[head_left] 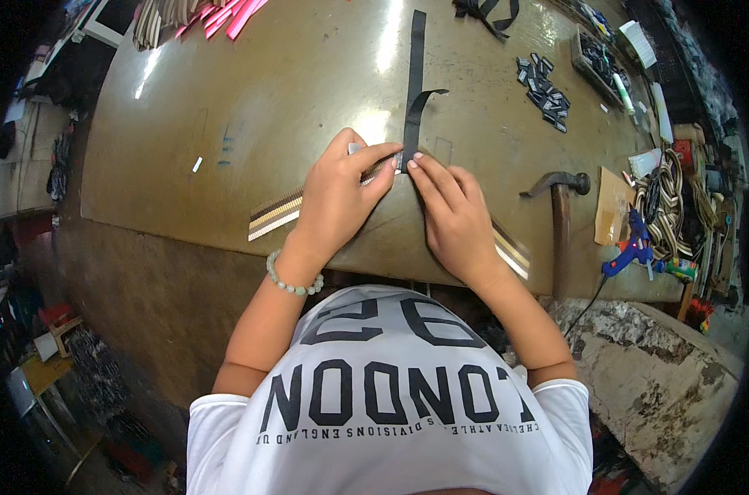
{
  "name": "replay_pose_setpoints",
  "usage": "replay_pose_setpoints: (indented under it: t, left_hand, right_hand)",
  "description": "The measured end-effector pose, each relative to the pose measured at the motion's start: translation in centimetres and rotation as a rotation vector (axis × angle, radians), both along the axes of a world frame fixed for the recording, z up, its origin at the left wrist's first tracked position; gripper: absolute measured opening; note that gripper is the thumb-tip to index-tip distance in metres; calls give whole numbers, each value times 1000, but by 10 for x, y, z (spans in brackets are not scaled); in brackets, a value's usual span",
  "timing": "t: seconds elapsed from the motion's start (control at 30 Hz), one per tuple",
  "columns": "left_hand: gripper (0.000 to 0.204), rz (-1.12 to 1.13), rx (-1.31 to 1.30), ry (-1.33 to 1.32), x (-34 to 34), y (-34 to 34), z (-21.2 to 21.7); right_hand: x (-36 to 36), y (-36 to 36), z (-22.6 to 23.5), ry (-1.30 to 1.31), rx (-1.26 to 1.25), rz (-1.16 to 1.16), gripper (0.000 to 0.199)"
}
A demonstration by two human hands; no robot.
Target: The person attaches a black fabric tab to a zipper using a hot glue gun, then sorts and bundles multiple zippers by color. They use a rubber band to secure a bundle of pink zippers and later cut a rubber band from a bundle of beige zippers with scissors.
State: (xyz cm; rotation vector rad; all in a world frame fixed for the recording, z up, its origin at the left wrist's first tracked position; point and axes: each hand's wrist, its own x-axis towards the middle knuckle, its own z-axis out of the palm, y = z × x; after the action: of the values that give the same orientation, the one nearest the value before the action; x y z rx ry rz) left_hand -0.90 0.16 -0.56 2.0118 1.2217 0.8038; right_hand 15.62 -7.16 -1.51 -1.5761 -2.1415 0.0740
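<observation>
A long black fabric strip (416,58) runs away from me across the table, with a loose curled branch at its side. Fingers of my right hand (453,206) are bent and pressed together on its near end. Close beside it, my left hand (337,194) pinches a striped strap (274,217) in brown, tan and white between thumb and forefinger. A small pale, rounded piece (354,148) shows at that hand's knuckles; its kind I cannot make out. Another striped length (511,252) sticks out past my right wrist. Whether both lengths are one strap is hidden under my hands.
To the right lies a hammer (561,214), with small black pieces (544,92) beyond it. A blue glue gun (634,247), brown cardboard (613,206) and a black tray (599,62) line the right edge. Pink strips (238,16) and a white chip (197,165) are on the left.
</observation>
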Motion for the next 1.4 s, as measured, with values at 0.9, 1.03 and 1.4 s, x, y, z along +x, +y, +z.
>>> replay_pose_setpoints:
  t: [0.9, 1.03, 1.4]
  left_hand:
    - [19, -66, 45, 47, 0, -13, -1]
    - [18, -65, 60, 45, 2, -17, 1]
    - [16, -67, 73, -2, -2, -16, -4]
  right_hand:
    - [92, -86, 61, 627, -206, -846, 33]
    - [18, -53, 69, 519, 31, -379, 24]
    - [4, -62, 62, 390, -252, -338, 29]
